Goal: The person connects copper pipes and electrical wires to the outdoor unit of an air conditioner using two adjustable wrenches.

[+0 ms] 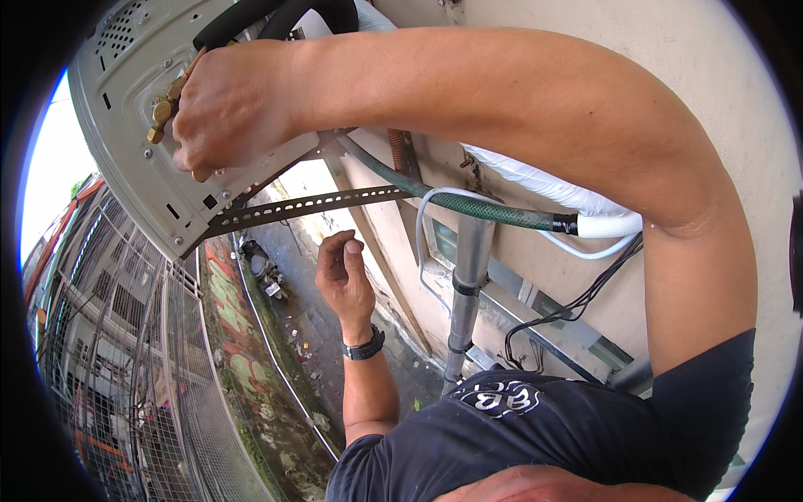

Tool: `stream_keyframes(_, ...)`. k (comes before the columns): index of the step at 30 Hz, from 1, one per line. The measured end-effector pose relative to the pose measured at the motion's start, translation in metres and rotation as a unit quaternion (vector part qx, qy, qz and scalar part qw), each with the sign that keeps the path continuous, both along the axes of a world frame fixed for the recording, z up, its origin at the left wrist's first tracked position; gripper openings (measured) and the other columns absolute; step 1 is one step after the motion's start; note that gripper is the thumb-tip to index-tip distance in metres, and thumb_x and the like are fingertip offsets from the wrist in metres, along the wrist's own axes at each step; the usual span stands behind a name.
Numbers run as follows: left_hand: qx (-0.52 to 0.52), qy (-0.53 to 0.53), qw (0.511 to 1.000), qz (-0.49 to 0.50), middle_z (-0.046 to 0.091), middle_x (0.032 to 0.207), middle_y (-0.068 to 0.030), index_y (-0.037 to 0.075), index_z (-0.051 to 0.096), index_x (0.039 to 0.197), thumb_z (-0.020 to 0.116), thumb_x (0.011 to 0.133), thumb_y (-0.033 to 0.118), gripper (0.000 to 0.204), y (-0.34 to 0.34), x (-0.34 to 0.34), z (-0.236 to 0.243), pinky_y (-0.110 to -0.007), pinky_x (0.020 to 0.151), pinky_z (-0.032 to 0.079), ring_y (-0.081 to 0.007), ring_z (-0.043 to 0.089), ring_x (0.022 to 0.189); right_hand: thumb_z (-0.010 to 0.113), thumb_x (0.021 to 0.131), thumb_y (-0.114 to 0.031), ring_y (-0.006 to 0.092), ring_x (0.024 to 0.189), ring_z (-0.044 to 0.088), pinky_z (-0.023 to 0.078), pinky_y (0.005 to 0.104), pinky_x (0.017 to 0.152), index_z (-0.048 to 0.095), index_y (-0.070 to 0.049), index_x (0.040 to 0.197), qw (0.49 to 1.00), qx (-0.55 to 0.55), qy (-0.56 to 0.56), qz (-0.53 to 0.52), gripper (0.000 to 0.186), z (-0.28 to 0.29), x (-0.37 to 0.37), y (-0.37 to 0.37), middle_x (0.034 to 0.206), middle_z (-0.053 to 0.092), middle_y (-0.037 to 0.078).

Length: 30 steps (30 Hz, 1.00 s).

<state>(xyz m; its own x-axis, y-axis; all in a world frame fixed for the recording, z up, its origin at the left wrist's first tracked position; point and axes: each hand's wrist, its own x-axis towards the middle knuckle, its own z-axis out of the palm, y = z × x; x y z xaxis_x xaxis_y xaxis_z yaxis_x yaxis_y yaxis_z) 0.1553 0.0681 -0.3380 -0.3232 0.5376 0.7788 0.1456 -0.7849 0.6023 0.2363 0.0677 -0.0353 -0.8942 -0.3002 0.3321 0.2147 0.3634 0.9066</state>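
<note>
My right hand (230, 109) reaches across to the side panel of an outdoor air-conditioner unit (188, 213). Its fingers are wrapped round a brass fitting (201, 176), which shows only as a small piece below the knuckles; the rest is hidden. Just left of the hand, a brass valve (164, 110) sticks out from the panel with a copper pipe running up from it. Black foam-covered pipes (242, 18) pass above the wrist. My left hand (345, 280) hangs in the air below the unit, fingers curled in and thumb beside them, with nothing visible in it.
A perforated metal bracket (314, 203) runs from under the unit to the wall. A green hose (452, 205) joins a white-wrapped pipe (602, 224) near a metal post (468, 276). Black cables (577, 305) hang on the right. Far below lies an alley with a motorbike (266, 272).
</note>
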Motion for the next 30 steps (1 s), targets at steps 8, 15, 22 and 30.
stream_keyframes(8, -0.063, -0.030, 0.995, -0.076, 0.065, 0.091, -0.0003, -0.001, 0.067, 0.113, 0.065, 0.105, 0.018, 0.021, 0.024, 0.014, -0.030, -0.023, 0.077, 0.047, -0.0072, 0.059, 0.085, 0.069, 0.085, -0.021, 0.0264, 0.085, 0.076, 0.060, 0.0399, 0.068, 0.077, -0.012, 0.088, 0.996, -0.068, -0.037, -0.046, 0.012, 0.016, -0.002, -0.019, 0.090, 0.075, 0.008)
stream_keyframes(15, -0.068, -0.039, 0.992, -0.102, 0.065, 0.092, -0.0006, -0.001, 0.067, 0.114, 0.064, 0.105, 0.017, 0.020, 0.026, 0.023, -0.031, -0.023, 0.078, 0.048, -0.0074, 0.059, 0.086, 0.063, 0.090, -0.023, 0.0219, 0.081, 0.076, 0.059, 0.0373, 0.064, 0.068, -0.011, 0.081, 0.993, 0.083, 0.064, 0.047, 0.015, -0.012, -0.001, 0.008, 0.081, 0.073, 0.006)
stream_keyframes(22, -0.092, -0.159, 0.961, -0.208, 0.062, 0.133, -0.0215, -0.009, 0.048, 0.142, 0.049, 0.107, 0.012, 0.041, 0.098, 0.006, -0.002, -0.040, 0.112, 0.048, -0.0272, 0.062, 0.122, 0.063, 0.092, -0.025, 0.0232, 0.082, 0.076, 0.059, 0.0380, 0.069, 0.074, -0.014, 0.090, 0.999, -0.044, -0.022, -0.013, 0.016, 0.009, -0.008, -0.006, 0.085, 0.075, 0.003)
stream_keyframes(30, 0.039, -0.440, 0.717, -0.539, 0.060, 0.136, -0.0143, 0.004, 0.054, 0.136, 0.049, 0.106, 0.016, 0.033, 0.249, 0.003, 0.071, -0.041, 0.116, 0.043, -0.0277, 0.054, 0.130, 0.067, 0.092, -0.022, 0.0250, 0.098, 0.073, 0.058, 0.0422, 0.079, 0.071, -0.016, 0.102, 0.987, -0.159, -0.002, 0.028, 0.013, 0.009, 0.005, 0.005, 0.094, 0.074, 0.004)
